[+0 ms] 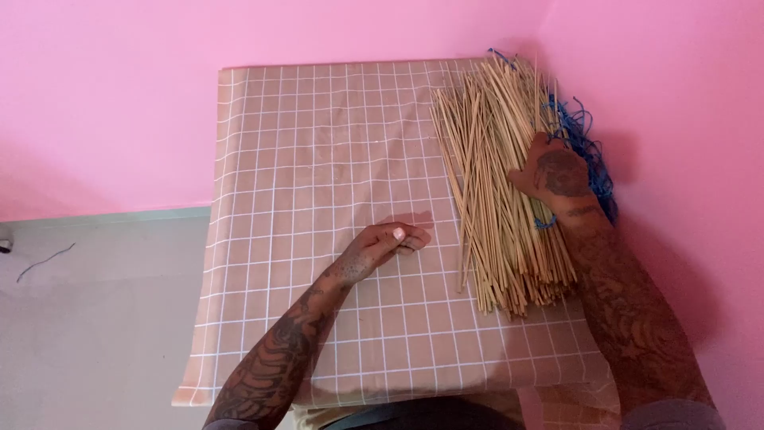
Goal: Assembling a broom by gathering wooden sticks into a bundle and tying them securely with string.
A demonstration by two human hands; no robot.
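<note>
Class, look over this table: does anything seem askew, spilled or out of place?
One thin stick has strayed from the left edge of the stick pile. Tangled blue string spills out beside the right hand.

Left hand (387,243) with curled fingers, right hand (555,177) palm-down, both forearms outstretched.

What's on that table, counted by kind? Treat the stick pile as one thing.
Stick pile: 1
Blue string tangle: 1
Checked cloth: 1
Hands: 2, left and right
Total: 5
</note>
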